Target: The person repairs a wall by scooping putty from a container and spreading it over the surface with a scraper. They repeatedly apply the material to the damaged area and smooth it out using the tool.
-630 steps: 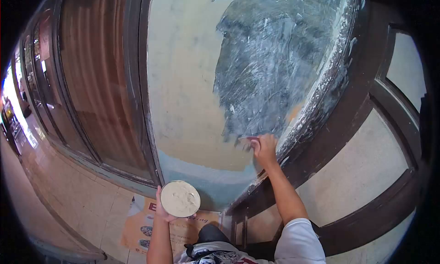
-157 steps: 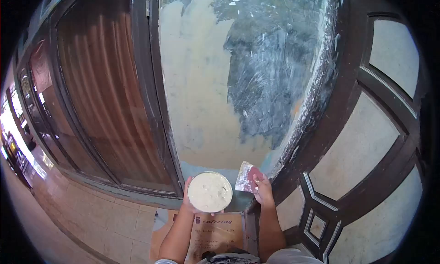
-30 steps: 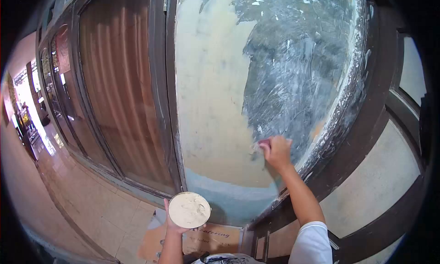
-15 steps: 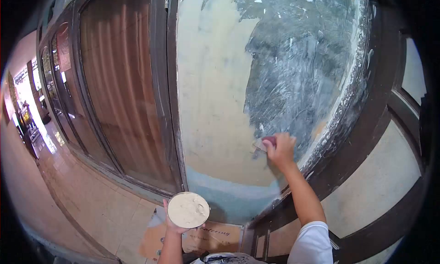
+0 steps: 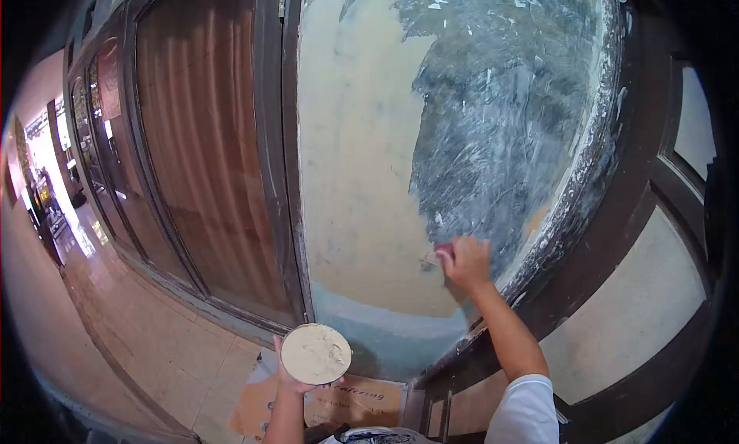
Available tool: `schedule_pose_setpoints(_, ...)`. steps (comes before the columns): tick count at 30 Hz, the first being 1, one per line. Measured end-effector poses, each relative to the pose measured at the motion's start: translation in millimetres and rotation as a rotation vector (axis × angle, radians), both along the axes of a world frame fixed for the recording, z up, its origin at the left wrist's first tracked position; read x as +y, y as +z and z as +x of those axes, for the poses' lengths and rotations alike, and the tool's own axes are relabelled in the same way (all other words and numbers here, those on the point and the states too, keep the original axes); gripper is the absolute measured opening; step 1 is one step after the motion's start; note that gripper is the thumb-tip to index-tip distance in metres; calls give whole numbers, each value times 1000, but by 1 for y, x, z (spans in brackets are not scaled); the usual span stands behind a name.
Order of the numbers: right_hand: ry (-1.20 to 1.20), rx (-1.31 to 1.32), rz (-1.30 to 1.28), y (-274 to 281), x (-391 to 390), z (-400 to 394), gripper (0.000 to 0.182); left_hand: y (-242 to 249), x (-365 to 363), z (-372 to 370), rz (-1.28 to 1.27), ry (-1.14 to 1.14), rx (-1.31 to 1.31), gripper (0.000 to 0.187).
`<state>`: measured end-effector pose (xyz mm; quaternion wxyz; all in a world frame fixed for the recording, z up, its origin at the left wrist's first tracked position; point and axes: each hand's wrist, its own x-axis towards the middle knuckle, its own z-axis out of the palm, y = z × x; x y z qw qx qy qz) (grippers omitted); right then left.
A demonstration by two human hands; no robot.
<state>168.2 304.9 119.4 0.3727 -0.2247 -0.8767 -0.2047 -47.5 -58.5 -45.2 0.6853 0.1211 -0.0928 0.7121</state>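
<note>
My right hand [image 5: 469, 261] is closed around the reddish handle of a putty knife [image 5: 443, 250]. Its blade lies against the wall panel [image 5: 362, 151], near the lower edge of the bare grey area. Cream filler coats the left and lower parts of that panel; the grey patch [image 5: 493, 136] fills the upper right. Low in front of me, my left hand [image 5: 289, 378] holds a round tub [image 5: 316, 354] of cream putty from the side and below. The putty's surface is scooped and uneven.
Left of the panel stands a dark-framed window [image 5: 200, 151] with a brown curtain behind it. A dark wooden frame with pale panels [image 5: 631, 305] is at the right. A printed orange banner [image 5: 346, 404] lies on the tiled floor [image 5: 169, 328] below.
My right hand has moved slightly down with the putty knife along the panel. The tub in my left hand stays almost in place.
</note>
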Motion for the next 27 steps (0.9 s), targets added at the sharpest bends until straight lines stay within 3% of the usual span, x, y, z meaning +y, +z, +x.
schedule_pose_setpoints(1, 1, 1, 1, 12, 3, -1, 32, 2, 0, 2, -17, 22, -10, 115)
schedule_pose_setpoints(3, -11, 434, 64, 23, 10, 0, 32, 3, -1, 5, -36, 46, -24, 116)
schedule_pose_setpoints(4, -3, 444, 69, 19, 8, 1, 30, 4, -1, 6, -8, 30, -36, 116)
schedule_pose_setpoints(5, 0, 442, 68, 12, 4, 1, 30, 3, -1, 6, 21, 14, -47, 117)
schedule_pose_setpoints(7, 100, 44, -60, -7, -9, 3, 31, 1, -4, 6, 4, 13, -64, 117)
schedule_pose_setpoints(8, 109, -43, 74, -21, -5, 1, 31, 0, -4, 6, -9, 9, -78, 117)
schedule_pose_setpoints(9, 109, -43, 76, -16, -3, 0, 31, 0, -3, 6, -24, 6, -89, 117)
schedule_pose_setpoints(12, 34, 356, 91, 20, 7, -5, 30, 9, -2, 9, -31, 40, -92, 117)
schedule_pose_setpoints(15, 88, 443, 95, 22, 3, -1, 30, 11, -5, 12, -29, 48, -111, 117)
schedule_pose_setpoints(17, 133, 326, 106, -1, -1, -1, 29, 9, -6, 11, -24, 51, -129, 117)
schedule_pose_setpoints(19, 120, -81, 200, -11, -8, -3, 27, 4, -5, 9, -85, 116, 36, 106)
schedule_pose_setpoints(20, 78, -100, 106, -6, -1, -3, 29, 3, -5, 8, -85, 116, 39, 106)
schedule_pose_setpoints(21, 78, -97, 107, 10, -3, -4, 29, 5, -5, 8, -108, 126, 30, 106)
schedule_pose_setpoints(23, 16, 424, -5, 31, -4, -6, 31, 7, -5, 11, -136, 134, 16, 107)
schedule_pose_setpoints(24, -1, 520, 61, 30, 1, -6, 32, 9, -5, 12, -77, 77, -52, 112)
schedule_pose_setpoints(25, -1, 521, 58, 20, 4, -5, 32, 9, -5, 11, -17, 20, -119, 117)
schedule_pose_setpoints(27, 110, 228, 61, -1, -2, 0, 30, 2, -5, 7, -30, 50, -48, 117)
